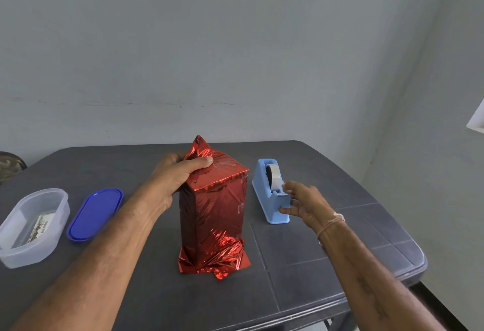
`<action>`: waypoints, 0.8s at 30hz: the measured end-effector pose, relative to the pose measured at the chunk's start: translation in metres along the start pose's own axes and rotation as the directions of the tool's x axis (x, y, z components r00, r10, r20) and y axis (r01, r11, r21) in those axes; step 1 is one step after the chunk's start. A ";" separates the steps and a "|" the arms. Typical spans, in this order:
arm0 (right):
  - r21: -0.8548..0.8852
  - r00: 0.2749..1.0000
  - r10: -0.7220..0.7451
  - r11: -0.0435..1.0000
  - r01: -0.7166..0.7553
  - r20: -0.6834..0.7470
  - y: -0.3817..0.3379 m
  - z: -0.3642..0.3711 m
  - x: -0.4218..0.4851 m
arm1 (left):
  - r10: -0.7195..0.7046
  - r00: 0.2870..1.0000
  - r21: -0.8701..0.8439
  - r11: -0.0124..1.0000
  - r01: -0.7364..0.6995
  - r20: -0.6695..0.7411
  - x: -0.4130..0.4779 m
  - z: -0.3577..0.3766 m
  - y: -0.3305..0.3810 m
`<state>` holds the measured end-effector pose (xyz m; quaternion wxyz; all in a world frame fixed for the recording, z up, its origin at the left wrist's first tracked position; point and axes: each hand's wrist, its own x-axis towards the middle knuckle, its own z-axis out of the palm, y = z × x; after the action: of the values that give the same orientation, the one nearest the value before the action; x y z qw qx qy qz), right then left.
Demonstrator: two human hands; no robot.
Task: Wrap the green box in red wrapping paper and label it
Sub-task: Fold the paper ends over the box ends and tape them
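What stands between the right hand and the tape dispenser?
Nothing visible. The right hand is at the near end of the dispenser. The box stands to the left of both, held at its top by the left hand.

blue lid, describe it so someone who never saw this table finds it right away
On the dark grey table, look left of the tall red-wrapped box. The blue lid lies flat between that box and a clear plastic tub. It is the only flat, deep-blue oval there.

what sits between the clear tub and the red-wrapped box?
Head view: the blue lid lies flat there; the left forearm also crosses it toward the red-wrapped box.
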<state>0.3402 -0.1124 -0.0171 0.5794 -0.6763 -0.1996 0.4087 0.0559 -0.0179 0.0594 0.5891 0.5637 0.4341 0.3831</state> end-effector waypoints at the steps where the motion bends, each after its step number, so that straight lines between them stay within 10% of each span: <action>1: 0.010 1.000 -0.006 1.000 0.006 -0.006 0.002 0.000 -0.001 | 0.000 1.000 0.002 1.000 0.000 -0.001 0.000 0.000 0.000; 24: 0.097 0.986 -0.106 0.988 0.119 -0.125 0.048 -0.001 -0.005 | -0.012 1.000 0.009 1.000 0.012 0.003 0.008 -0.003 -0.004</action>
<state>0.3280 -0.1287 -0.0607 0.6469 -0.6562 -0.1809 0.3439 0.0553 -0.0095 0.0549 0.5896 0.5644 0.4381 0.3768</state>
